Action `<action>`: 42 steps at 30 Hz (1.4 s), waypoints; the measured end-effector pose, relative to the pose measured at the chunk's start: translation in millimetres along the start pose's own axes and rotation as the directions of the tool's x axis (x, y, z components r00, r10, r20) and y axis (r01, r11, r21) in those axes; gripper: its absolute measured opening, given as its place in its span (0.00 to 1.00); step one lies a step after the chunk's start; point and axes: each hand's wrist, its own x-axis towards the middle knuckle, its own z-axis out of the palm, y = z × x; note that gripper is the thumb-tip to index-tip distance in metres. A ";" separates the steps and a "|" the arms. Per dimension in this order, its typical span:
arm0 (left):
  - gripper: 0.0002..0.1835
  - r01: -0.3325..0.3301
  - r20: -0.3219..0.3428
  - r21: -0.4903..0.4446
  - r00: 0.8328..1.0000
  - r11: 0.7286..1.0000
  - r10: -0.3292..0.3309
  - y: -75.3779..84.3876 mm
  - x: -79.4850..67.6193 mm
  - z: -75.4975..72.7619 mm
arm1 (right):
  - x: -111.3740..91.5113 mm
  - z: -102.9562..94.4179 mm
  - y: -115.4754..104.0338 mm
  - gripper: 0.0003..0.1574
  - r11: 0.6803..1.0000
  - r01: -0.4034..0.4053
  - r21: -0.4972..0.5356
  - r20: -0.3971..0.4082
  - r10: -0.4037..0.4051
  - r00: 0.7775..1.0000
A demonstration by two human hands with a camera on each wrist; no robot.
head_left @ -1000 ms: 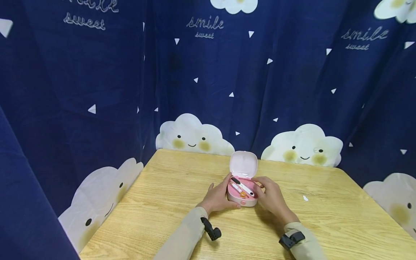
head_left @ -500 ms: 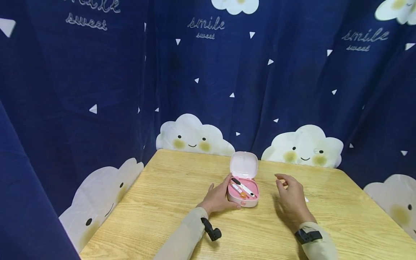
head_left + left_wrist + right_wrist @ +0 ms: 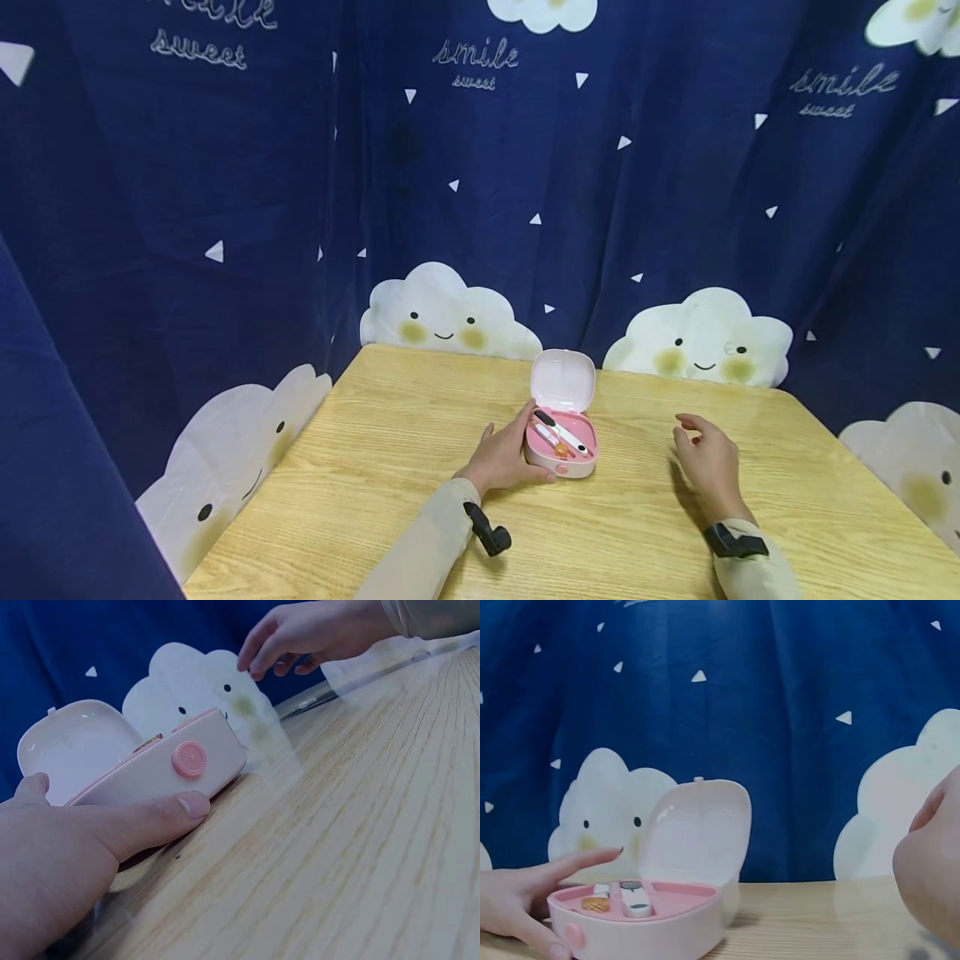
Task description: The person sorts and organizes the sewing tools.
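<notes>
A small white-and-pink hinged case [image 3: 572,468] stands on the table with its lid [image 3: 562,381] raised. Inside its pink tray lie a slim white tool with a black end [image 3: 572,439] and a smaller white piece with an orange end [image 3: 561,449]. My left hand [image 3: 504,457] holds the case's left side, thumb along the front beside the round pink button [image 3: 190,759], other fingers towards the back. Off to the right, my right hand [image 3: 708,467] is held above the table, fingers loosely bent. Nothing shows between its fingers in the left wrist view.
The wooden table [image 3: 420,392] reaches back to a dark blue curtain [image 3: 480,183] printed with clouds and triangles. Each wrist wears a black camera band [image 3: 489,530]. The raised lid is at the case's back.
My right hand has left the case's right edge and moved right. It now covers the spot where a small white scrap lay. The left hand and case have stayed put.
</notes>
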 end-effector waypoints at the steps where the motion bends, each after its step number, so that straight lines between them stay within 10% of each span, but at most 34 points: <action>1: 0.71 -0.001 0.000 0.000 1.000 1.000 0.001 0.3 -0.1 -0.3 | -0.7 -0.8 2.1 0.18 1.000 -0.009 -0.011 0.004 0.009 1.000; 20: 0.71 -0.018 -0.014 0.005 1.000 1.000 0.018 2.9 -1.5 -2.4 | -13.1 -6.6 34.5 0.27 0.953 -0.194 -0.234 0.152 0.233 0.961; 42: 0.71 -0.020 -0.016 0.013 1.000 1.000 0.020 4.1 -2.8 -4.1 | -15.8 -6.6 35.9 0.18 0.952 -0.157 -0.263 0.128 0.195 0.972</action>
